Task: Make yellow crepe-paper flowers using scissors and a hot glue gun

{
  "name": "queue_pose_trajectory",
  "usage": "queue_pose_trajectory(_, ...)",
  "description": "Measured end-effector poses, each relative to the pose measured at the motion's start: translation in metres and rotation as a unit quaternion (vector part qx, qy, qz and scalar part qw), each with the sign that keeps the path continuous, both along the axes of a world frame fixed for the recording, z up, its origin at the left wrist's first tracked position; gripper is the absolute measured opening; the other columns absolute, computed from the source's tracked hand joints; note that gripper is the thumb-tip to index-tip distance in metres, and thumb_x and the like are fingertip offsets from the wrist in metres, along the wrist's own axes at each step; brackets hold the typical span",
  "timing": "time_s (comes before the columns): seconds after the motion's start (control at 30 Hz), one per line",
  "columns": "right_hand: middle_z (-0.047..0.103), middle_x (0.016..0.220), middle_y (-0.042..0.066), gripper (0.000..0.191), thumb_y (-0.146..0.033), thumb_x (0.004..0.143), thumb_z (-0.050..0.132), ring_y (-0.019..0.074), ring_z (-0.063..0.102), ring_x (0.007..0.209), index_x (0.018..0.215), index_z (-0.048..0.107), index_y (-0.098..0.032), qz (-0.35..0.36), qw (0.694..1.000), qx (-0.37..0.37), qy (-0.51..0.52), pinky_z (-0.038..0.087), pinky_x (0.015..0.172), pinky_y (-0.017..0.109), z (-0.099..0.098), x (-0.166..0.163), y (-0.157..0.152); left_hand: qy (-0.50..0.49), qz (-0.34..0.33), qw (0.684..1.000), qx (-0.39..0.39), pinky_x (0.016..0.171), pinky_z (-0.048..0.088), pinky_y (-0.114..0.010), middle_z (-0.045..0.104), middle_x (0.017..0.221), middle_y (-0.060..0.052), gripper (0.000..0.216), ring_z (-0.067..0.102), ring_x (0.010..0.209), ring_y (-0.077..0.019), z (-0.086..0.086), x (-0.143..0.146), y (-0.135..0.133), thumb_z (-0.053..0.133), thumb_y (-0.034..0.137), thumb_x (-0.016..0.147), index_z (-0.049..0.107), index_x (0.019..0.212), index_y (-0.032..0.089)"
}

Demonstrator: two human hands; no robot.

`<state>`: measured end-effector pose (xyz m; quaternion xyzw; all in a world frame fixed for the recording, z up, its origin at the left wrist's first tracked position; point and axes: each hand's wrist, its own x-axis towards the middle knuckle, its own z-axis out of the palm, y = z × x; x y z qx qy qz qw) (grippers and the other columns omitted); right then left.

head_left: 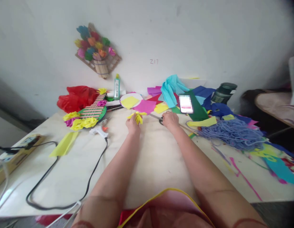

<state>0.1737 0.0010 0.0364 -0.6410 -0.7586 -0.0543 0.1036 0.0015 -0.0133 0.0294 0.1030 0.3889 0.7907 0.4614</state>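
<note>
My left hand (133, 126) is closed on a yellow paper flower (138, 117), whose petals spread out past the fingertips. To its right, my right hand (171, 121) has its fingers curled on the black handles of a pair of scissors (157, 117). The blades lie low over the table and point left toward the flower. Beyond the hands is a sheet of magenta paper (145, 106), beside a round white piece with yellow paper (129, 102) on it.
On the left lie a glue gun (99, 131) with its black cord, a yellow paper strip (64, 144) and a power strip (20, 153). A flower-trimmed craft (94, 111) and a glue bottle (116, 87) stand behind. To the right are a phone (186, 104) and tangled blue yarn (232, 133).
</note>
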Motion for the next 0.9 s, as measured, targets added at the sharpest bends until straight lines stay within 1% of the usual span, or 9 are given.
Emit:
queue_pose_trajectory(0.1, 0.068, 0.117, 0.015, 0.037, -0.014, 0.092, 0.040, 0.0269, 0.060, 0.111, 0.113, 0.071, -0.013, 0.081, 0.997, -0.008, 0.016, 0.043, 0.093, 0.035, 0.000, -0.035, -0.007, -0.015, 0.075, 0.997, -0.019, 0.057, 0.052, -0.024, 0.058, 0.059, 0.002, 0.013, 0.060, 0.052, -0.0118, 0.014, -0.017, -0.002, 0.063, 0.013, 0.071, 0.051, 0.068, 0.017)
queue_pose_trajectory(0.2, 0.068, 0.118, 0.013, 0.035, -0.016, 0.092, 0.042, 0.0246, 0.061, 0.111, 0.112, 0.071, -0.015, 0.168, 0.985, -0.031, 0.039, 0.045, 0.090, 0.032, 0.003, -0.078, -0.017, 0.020, 0.132, 0.991, -0.033, 0.053, 0.048, -0.021, 0.058, 0.065, 0.002, 0.014, 0.062, 0.055, -0.0115, 0.026, -0.048, -0.012, 0.064, 0.015, 0.071, 0.050, 0.071, 0.018)
queue_pose_trajectory(0.33, 0.067, 0.121, 0.012, 0.033, -0.017, 0.092, 0.045, 0.0222, 0.062, 0.112, 0.115, 0.069, -0.016, 0.262, 0.959, -0.055, 0.092, 0.045, 0.092, 0.030, 0.013, -0.139, -0.032, 0.031, 0.201, 0.979, -0.014, 0.051, 0.048, -0.021, 0.059, 0.068, 0.001, 0.010, 0.063, 0.060, -0.0125, 0.035, -0.096, -0.039, 0.060, 0.016, 0.072, 0.052, 0.078, 0.018)
queue_pose_trajectory(0.4, 0.066, 0.125, 0.013, 0.033, -0.022, 0.093, 0.048, 0.0212, 0.061, 0.113, 0.120, 0.066, -0.015, 0.293, 0.946, -0.070, 0.118, 0.045, 0.095, 0.030, 0.016, -0.170, -0.040, 0.039, 0.231, 0.972, -0.031, 0.049, 0.046, -0.020, 0.058, 0.067, 0.003, 0.010, 0.061, 0.057, -0.0117, 0.038, -0.116, -0.056, 0.059, 0.019, 0.073, 0.051, 0.079, 0.018)
queue_pose_trajectory(0.47, 0.065, 0.127, 0.014, 0.035, -0.029, 0.093, 0.050, 0.0218, 0.061, 0.114, 0.123, 0.063, -0.016, 0.301, 0.939, -0.093, 0.139, 0.046, 0.094, 0.031, 0.015, -0.200, -0.049, 0.037, 0.270, 0.962, -0.023, 0.051, 0.046, -0.020, 0.059, 0.070, 0.004, 0.013, 0.061, 0.059, -0.0106, 0.039, -0.130, -0.071, 0.060, 0.018, 0.071, 0.050, 0.080, 0.019)
queue_pose_trajectory(0.57, 0.064, 0.126, 0.018, 0.041, -0.039, 0.090, 0.054, 0.0284, 0.062, 0.113, 0.123, 0.062, -0.015, 0.282, 0.938, -0.138, 0.143, 0.049, 0.088, 0.036, 0.010, -0.237, -0.062, 0.031, 0.276, 0.960, -0.009, 0.053, 0.046, -0.020, 0.058, 0.071, 0.005, 0.015, 0.060, 0.058, -0.0091, 0.040, -0.140, -0.085, 0.060, 0.017, 0.071, 0.047, 0.079, 0.020)
queue_pose_trajectory(0.67, 0.065, 0.125, 0.018, 0.044, -0.034, 0.087, 0.060, 0.0301, 0.061, 0.114, 0.126, 0.060, -0.015, 0.274, 0.946, -0.104, 0.140, 0.048, 0.088, 0.037, 0.003, -0.261, -0.069, 0.046, 0.271, 0.961, 0.012, 0.053, 0.046, -0.020, 0.056, 0.067, 0.005, 0.016, 0.059, 0.056, -0.0092, 0.041, -0.143, -0.089, 0.061, 0.020, 0.072, 0.046, 0.078, 0.021)
queue_pose_trajectory(0.77, 0.069, 0.120, 0.015, 0.036, -0.025, 0.090, 0.053, 0.0282, 0.064, 0.109, 0.125, 0.061, -0.018, 0.274, 0.948, -0.091, 0.130, 0.048, 0.088, 0.037, 0.002, -0.270, -0.069, 0.059, 0.267, 0.961, 0.040, 0.051, 0.045, -0.020, 0.056, 0.065, 0.005, 0.019, 0.060, 0.055, -0.0100, 0.041, -0.143, -0.089, 0.064, 0.023, 0.071, 0.045, 0.074, 0.021)
queue_pose_trajectory(0.9, 0.069, 0.117, 0.019, 0.034, -0.017, 0.089, 0.051, 0.0291, 0.065, 0.108, 0.121, 0.062, -0.011, 0.265, 0.951, -0.106, 0.116, 0.048, 0.089, 0.038, 0.011, -0.261, -0.069, 0.059, 0.276, 0.957, 0.065, 0.050, 0.044, -0.020, 0.058, 0.066, 0.004, 0.020, 0.060, 0.057, -0.0107, 0.043, -0.139, -0.087, 0.067, 0.025, 0.068, 0.048, 0.073, 0.020)
